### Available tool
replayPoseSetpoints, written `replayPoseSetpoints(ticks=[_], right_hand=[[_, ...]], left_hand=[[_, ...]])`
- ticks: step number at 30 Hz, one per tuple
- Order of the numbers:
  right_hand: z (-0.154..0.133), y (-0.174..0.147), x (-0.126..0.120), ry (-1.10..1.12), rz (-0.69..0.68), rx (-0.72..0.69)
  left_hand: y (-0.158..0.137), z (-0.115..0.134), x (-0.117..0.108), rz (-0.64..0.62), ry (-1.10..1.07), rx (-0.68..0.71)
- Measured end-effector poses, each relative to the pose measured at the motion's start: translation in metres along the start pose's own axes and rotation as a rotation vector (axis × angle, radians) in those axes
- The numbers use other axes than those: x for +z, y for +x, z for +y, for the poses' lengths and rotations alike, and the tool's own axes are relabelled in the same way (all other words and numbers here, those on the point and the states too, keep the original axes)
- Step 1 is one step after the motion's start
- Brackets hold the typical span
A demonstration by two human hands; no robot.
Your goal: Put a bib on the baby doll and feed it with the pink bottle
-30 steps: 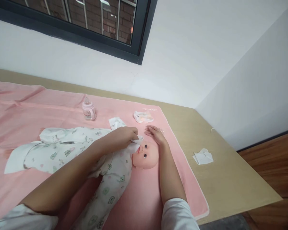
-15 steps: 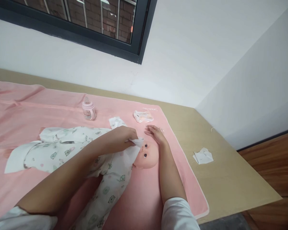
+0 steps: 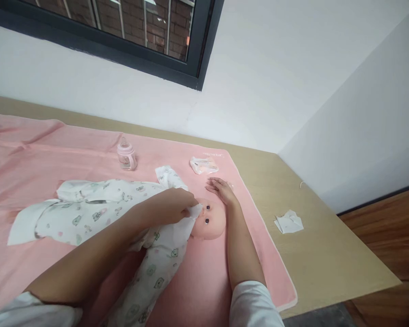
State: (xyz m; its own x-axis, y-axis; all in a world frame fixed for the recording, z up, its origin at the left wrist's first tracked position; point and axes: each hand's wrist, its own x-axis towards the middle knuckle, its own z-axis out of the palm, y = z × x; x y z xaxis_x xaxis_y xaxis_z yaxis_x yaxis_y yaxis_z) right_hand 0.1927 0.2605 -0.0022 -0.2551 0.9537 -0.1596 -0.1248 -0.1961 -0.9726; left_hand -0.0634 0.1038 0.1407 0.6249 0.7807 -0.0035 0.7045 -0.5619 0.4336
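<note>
A baby doll (image 3: 211,222) lies on its back on a pink blanket (image 3: 204,272), its head to the right. It wears a white romper (image 3: 98,213) with a small animal print. Pinched in my left hand (image 3: 172,204) is a thin white tissue (image 3: 188,222), its tip against the lower part of the doll's face. The hand and tissue hide the doll's mouth and neck. My right hand (image 3: 221,190) lies beside the crown of the doll's head, fingers stretched out and holding nothing.
Behind the doll stand a pink baby bottle (image 3: 127,156) and a crinkled wipes packet (image 3: 204,165). A crumpled white tissue (image 3: 289,222) rests on the wooden table (image 3: 327,254) to the right. A dark-framed window (image 3: 191,77) is set in the wall above.
My left hand has shifted slightly down and to the right with the tissue, over the doll's lower face. My right hand stays where it was.
</note>
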Motion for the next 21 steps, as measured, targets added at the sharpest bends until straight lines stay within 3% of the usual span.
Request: replayPoseSetpoints(ticks=[21], right_hand=[[0.0001,0.0001,-0.0001,-0.002,-0.001,0.003]], left_hand=[[-0.0034,0.0049,-0.0048,-0.042,0.060,-0.128]])
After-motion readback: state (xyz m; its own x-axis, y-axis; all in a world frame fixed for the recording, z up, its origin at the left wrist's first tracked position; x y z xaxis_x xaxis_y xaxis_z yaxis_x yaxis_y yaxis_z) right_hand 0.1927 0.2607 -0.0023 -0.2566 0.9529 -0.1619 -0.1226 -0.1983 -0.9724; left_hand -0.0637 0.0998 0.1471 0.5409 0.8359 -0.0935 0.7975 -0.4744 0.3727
